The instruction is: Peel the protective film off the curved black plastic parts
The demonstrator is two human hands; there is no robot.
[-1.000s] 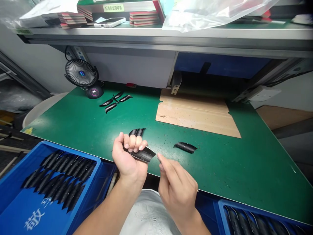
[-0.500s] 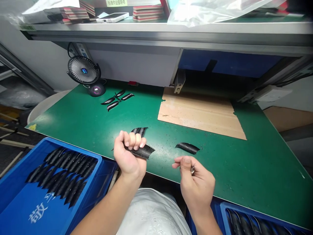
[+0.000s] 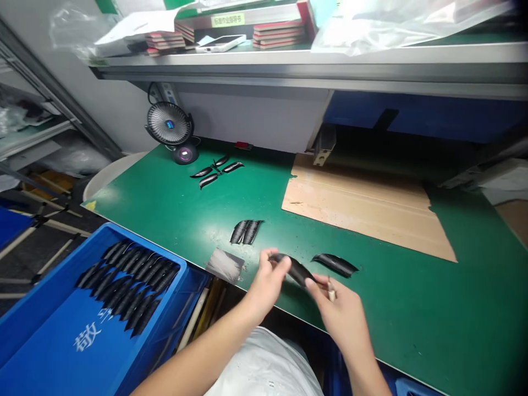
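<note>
My left hand point(image 3: 267, 283) and my right hand point(image 3: 337, 312) together hold one curved black ribbed part point(image 3: 293, 268) just above the green bench top point(image 3: 173, 209); the left pinches its left end, the right its right end. The right hand also keeps a small thin tool point(image 3: 330, 288) between its fingers. Right beside them lies another black curved part point(image 3: 335, 264). Two more parts point(image 3: 246, 231) rest side by side further left, and a grey abrasive sheet point(image 3: 225, 264) lies at the bench's front edge.
A blue crate point(image 3: 78, 330) with several black parts stands at lower left. A cardboard sheet point(image 3: 363, 203) covers the bench's middle right. A small fan point(image 3: 170, 125) and several loose black parts point(image 3: 215, 171) sit at the back left. A shelf point(image 3: 289, 52) overhangs the bench.
My left hand moved right from the front edge with the black part, and my right hand came up to take its other end. The view swung right; the grey sheet now shows.
</note>
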